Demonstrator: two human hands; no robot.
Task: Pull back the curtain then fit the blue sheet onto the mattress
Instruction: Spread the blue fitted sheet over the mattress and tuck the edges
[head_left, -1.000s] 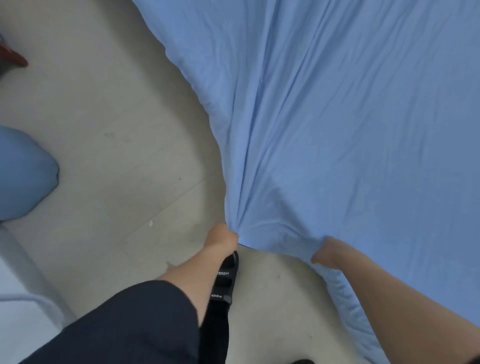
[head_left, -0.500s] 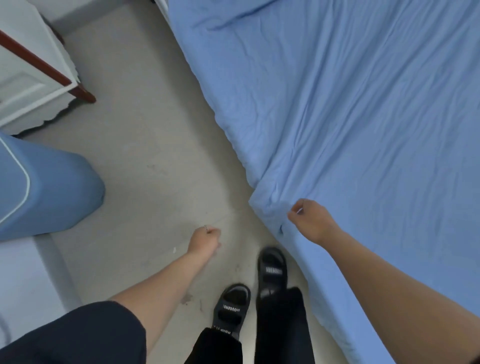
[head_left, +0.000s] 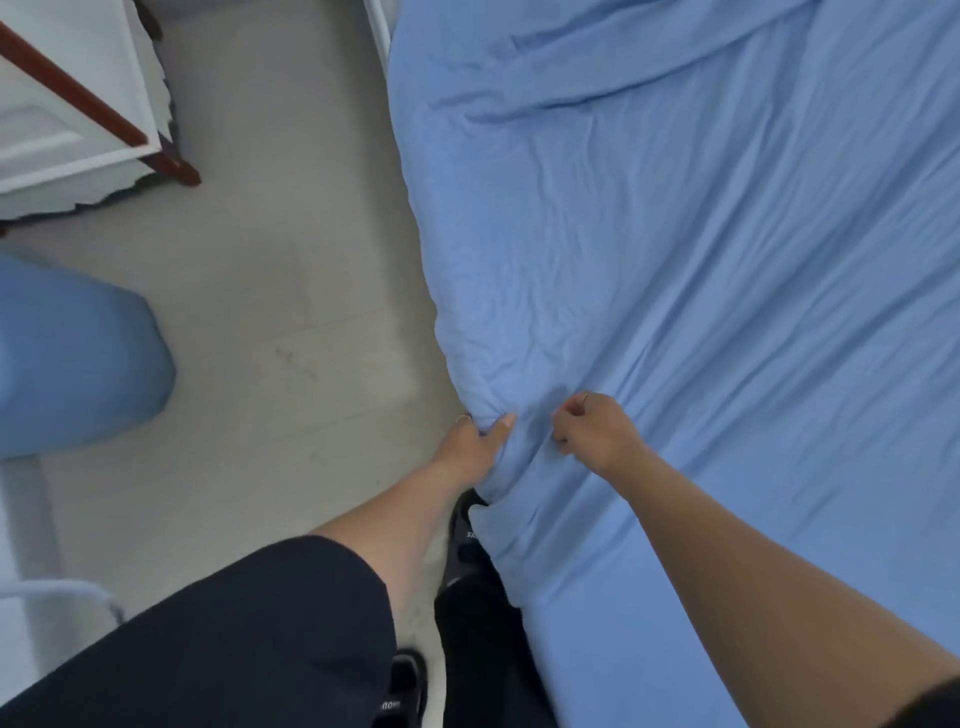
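Left hand, right hand grip blue sheet.

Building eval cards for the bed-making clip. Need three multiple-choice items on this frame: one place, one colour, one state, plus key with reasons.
1. Where is the left hand? A at a corner of the blue sheet; B on a door handle; C in a pocket.
2. Colour of the sandals? A white; B black; C red.
3. The sheet's surface? A wrinkled; B taut; C stacked.
Key: 1 A, it pinches the corner fabric; 2 B, black straps show; 3 A, creases run across it.
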